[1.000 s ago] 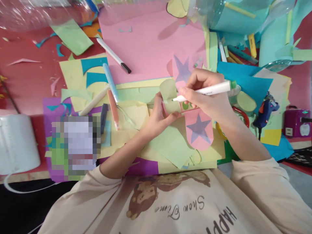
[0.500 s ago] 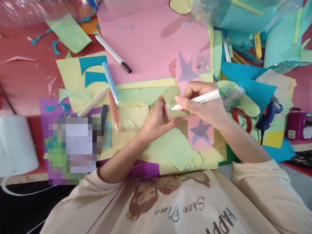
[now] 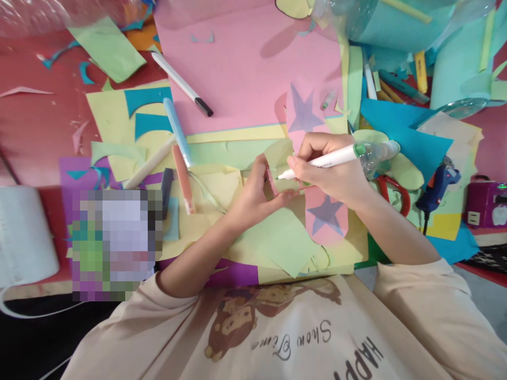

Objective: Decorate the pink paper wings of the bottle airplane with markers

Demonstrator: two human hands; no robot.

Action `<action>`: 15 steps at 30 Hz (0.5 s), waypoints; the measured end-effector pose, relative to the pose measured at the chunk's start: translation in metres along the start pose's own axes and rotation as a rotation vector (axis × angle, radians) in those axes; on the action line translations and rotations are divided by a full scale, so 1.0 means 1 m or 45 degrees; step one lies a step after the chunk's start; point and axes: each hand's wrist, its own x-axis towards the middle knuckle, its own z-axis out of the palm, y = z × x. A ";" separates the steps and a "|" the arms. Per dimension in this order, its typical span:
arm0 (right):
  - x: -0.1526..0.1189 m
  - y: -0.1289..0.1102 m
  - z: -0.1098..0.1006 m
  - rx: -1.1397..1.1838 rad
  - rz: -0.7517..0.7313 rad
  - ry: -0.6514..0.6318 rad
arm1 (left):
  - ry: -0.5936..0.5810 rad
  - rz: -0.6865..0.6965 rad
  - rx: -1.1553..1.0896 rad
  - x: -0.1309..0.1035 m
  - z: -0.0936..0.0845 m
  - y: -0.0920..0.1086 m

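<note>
My right hand [image 3: 335,171] grips a white marker pen [image 3: 338,156] with a green band, its tip on or just above a small pale green paper piece [image 3: 278,153]. That piece shows pink along its edge, and my left hand [image 3: 259,192] steadies it between thumb and fingers. Some of it is hidden by my fingers. Under and beside my right hand lies pink paper with a purple star [image 3: 304,112] at the upper end and another purple star [image 3: 327,214] at the lower end. A pale green sheet [image 3: 281,237] lies just below my hands.
Left of my hands are a light blue marker [image 3: 176,129], an orange marker [image 3: 182,179] and a black-capped white pen [image 3: 182,84]. Red-handled scissors [image 3: 402,195], a blue glue gun [image 3: 438,184] and a plastic bottle [image 3: 370,158] sit to the right. Paper scraps are strewn around.
The marker tip and the paper piece have shifted very slightly, and the piece looks a little more tilted. Both hands keep their hold; the view has moved a little.
</note>
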 end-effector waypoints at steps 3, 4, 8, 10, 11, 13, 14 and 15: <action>0.001 0.000 0.000 -0.015 0.018 0.030 | -0.003 0.004 -0.009 0.000 0.000 -0.001; 0.001 0.001 0.000 -0.015 0.020 0.041 | -0.008 0.006 -0.014 0.000 0.000 -0.002; 0.001 0.005 0.000 0.007 0.032 0.057 | -0.022 0.006 -0.022 -0.001 -0.001 -0.004; 0.001 0.008 -0.001 0.004 0.033 0.072 | -0.016 0.010 -0.015 -0.001 0.000 -0.004; 0.001 0.008 -0.001 -0.003 0.033 0.083 | -0.012 0.014 -0.010 -0.001 0.000 -0.005; 0.001 0.008 -0.001 -0.017 0.028 0.102 | -0.009 0.029 -0.001 -0.001 0.000 -0.005; 0.001 0.008 -0.001 -0.022 0.025 0.107 | -0.010 0.033 0.006 -0.001 0.000 -0.005; 0.001 0.007 -0.001 -0.024 0.021 0.111 | -0.009 0.037 0.015 -0.001 0.000 -0.005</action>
